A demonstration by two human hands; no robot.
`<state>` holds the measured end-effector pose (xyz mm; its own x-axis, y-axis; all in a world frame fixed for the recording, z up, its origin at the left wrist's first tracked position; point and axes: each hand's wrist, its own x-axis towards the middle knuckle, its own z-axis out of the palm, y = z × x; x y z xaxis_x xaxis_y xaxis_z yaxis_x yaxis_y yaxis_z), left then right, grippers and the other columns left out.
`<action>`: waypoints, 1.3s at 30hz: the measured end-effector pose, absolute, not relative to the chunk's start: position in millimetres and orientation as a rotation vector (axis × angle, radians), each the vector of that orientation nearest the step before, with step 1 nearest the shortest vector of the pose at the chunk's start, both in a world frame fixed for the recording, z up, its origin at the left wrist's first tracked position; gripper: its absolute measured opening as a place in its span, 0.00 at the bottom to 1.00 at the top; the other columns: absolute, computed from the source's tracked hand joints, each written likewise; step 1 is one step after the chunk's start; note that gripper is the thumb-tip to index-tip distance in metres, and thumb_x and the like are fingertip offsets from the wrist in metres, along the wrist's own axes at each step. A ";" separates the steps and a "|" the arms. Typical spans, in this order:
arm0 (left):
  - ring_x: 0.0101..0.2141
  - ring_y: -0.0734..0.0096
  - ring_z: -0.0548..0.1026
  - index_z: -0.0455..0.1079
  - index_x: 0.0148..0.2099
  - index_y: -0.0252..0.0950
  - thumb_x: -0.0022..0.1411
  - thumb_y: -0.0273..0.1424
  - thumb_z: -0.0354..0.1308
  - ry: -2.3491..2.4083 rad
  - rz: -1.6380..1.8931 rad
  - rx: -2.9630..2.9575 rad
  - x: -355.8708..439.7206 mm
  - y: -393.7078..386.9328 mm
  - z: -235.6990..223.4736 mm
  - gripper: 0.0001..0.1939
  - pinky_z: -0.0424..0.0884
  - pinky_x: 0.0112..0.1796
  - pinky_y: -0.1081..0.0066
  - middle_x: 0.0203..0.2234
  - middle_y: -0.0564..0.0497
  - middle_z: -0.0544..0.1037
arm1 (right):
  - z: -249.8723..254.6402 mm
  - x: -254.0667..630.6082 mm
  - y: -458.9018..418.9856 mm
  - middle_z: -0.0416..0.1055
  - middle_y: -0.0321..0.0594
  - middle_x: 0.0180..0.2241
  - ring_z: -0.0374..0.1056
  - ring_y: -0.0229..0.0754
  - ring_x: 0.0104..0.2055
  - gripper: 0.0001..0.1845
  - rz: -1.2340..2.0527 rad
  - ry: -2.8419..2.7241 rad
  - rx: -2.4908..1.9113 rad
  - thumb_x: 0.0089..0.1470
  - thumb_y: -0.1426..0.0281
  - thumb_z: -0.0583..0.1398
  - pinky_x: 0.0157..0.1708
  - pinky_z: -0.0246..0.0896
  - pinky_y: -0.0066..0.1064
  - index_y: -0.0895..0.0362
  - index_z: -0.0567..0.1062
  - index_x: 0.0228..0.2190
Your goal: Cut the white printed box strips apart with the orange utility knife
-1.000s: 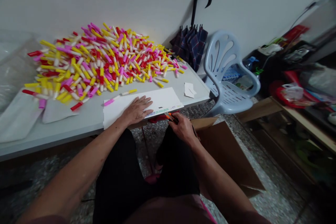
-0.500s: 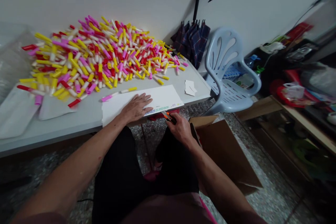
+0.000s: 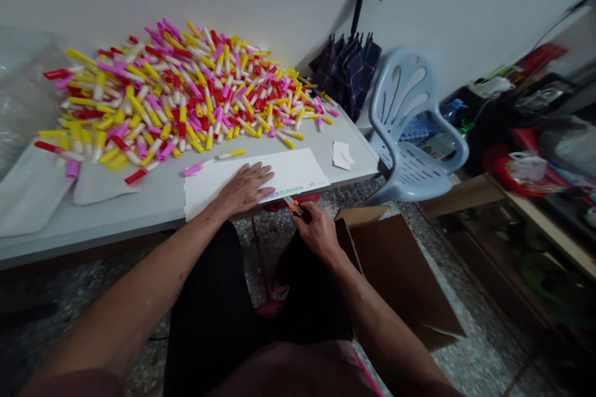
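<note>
My left hand [image 3: 244,188] lies flat on a white card sheet [image 3: 288,172] at the table's near edge, its fingers spread. My right hand [image 3: 319,232] grips an orange utility knife [image 3: 297,209] just below the card's front corner, and the fingers hide part of the knife. Printed blue and green lettering runs along that card edge. Beyond the card spreads a large heap of plastic tubes [image 3: 186,93] with yellow, pink, red and white parts. A pink-and-white tube [image 3: 198,167] and a yellow-and-white tube [image 3: 231,153] lie apart from it, by the card's far edge.
The heap and card rest on a grey folding table [image 3: 139,211]. Paper scraps [image 3: 342,155] lie to the right. A pale blue plastic chair [image 3: 410,173], plaid umbrella [image 3: 347,71] and open cardboard box [image 3: 395,273] stand nearby. Clear plastic [image 3: 23,105] lies far left.
My view has tilted and shifted slightly, so the table and heap sit a little higher in the picture. Both hands remain in about the same places on the card and knife.
</note>
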<state>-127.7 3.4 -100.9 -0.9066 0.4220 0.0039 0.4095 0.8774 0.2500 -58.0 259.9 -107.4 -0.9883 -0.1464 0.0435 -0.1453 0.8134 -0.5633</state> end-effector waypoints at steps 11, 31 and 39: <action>0.74 0.56 0.52 0.62 0.73 0.39 0.77 0.50 0.41 3.017 0.396 0.667 -127.5 3.5 -101.8 0.33 0.45 0.72 0.50 0.73 0.47 0.59 | -103.8 -40.8 250.7 0.80 0.40 0.47 0.76 0.50 0.45 0.15 -0.944 2.951 -0.239 0.59 0.64 0.66 0.43 0.64 0.37 0.50 0.78 0.48; 0.74 0.56 0.52 0.61 0.73 0.41 0.77 0.49 0.38 3.036 0.357 0.778 -133.6 -0.2 -106.9 0.32 0.47 0.71 0.51 0.73 0.48 0.59 | -97.8 -85.5 290.3 0.82 0.40 0.43 0.77 0.48 0.44 0.15 -0.956 2.997 -0.164 0.57 0.65 0.68 0.45 0.66 0.36 0.51 0.80 0.47; 0.75 0.58 0.49 0.59 0.74 0.44 0.78 0.50 0.38 3.023 0.351 0.722 -124.9 -11.7 -110.7 0.32 0.44 0.72 0.50 0.75 0.50 0.56 | -98.2 -83.5 282.7 0.81 0.42 0.45 0.76 0.49 0.46 0.15 -0.922 3.028 -0.198 0.57 0.66 0.67 0.46 0.65 0.36 0.52 0.80 0.47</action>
<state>-124.9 -11.7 -110.7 -0.8934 0.4475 0.0386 0.4445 0.8684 0.2198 -83.5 282.7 -98.2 -0.9918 -0.1106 0.0645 -0.1278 0.8231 -0.5533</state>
